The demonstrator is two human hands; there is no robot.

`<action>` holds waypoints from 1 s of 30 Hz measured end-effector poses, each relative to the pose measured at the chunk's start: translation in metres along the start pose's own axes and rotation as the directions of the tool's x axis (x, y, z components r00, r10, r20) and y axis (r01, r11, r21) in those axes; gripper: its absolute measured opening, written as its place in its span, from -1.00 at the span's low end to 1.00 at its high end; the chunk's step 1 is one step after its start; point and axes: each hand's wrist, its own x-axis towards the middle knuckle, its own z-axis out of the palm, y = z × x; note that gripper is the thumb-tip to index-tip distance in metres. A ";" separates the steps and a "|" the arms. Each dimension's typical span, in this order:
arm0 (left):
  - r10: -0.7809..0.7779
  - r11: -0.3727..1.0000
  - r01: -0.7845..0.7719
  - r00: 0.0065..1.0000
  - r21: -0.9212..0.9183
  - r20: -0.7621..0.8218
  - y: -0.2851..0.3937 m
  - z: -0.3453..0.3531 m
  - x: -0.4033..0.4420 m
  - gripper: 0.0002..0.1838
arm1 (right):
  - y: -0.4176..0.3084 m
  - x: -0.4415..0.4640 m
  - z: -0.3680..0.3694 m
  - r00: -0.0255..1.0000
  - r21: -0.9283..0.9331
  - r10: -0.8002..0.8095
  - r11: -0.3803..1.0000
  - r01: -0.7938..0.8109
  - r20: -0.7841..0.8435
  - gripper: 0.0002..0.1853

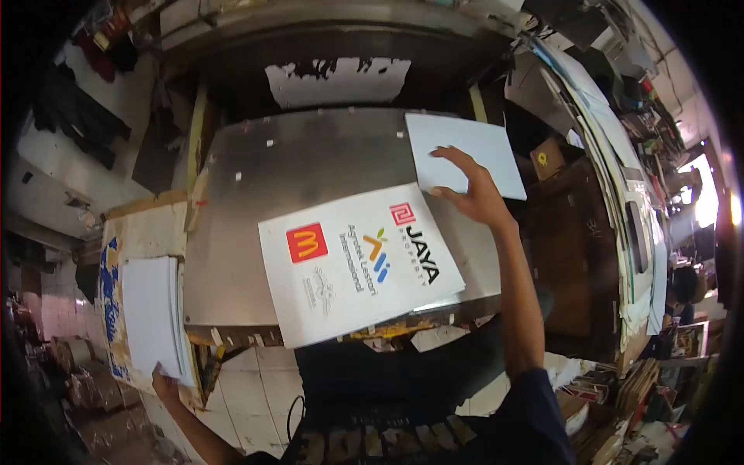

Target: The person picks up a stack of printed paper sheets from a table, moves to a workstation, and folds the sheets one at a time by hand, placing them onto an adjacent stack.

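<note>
Right, I have both bare hands in view and apart from each other. My right hand (pixel 474 188) is open over the far right corner of the metal-topped desk (pixel 225 256), fingers and thumb spread above some blank white paper (pixel 486 142); I cannot tell whether the fingertips touch it. My left hand (pixel 165 383) is at the near edge of a white paper stack (pixel 149 310) on the side board (pixel 155 225), beyond the desk's left edge. I cannot tell whether it grips the paper or just rests there.

Between them, the printed sheets (pixel 341 260) lie at a slant across the desk's near edge, logos facing up, their near left corner jutting past it. Their far right corner sits just beside the blank paper.

I judge the step in hand to be paper handling, with a reach to each side. From here, a pick-up on the right calls for closing finger and thumb on one paper edge without nudging the printed sheets; on the left, it calls for keeping the stack square.
</note>
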 end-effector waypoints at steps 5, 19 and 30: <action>0.591 0.360 0.079 0.751 0.929 -0.293 0.010 0.001 0.029 -0.12 | 0.118 -0.022 -0.001 0.968 -0.407 0.171 0.910 -0.083 0.185 -0.07; 0.495 0.545 -0.762 0.629 0.350 0.599 0.038 0.478 -0.161 -0.55 | 0.068 -0.088 -0.046 0.965 -0.407 0.106 0.891 -0.199 -0.240 -0.34; -0.064 0.966 -0.146 0.663 0.213 0.746 -0.028 0.553 -0.151 -0.63 | -0.142 -0.183 0.022 0.923 -0.241 -0.313 0.900 0.364 0.225 -0.37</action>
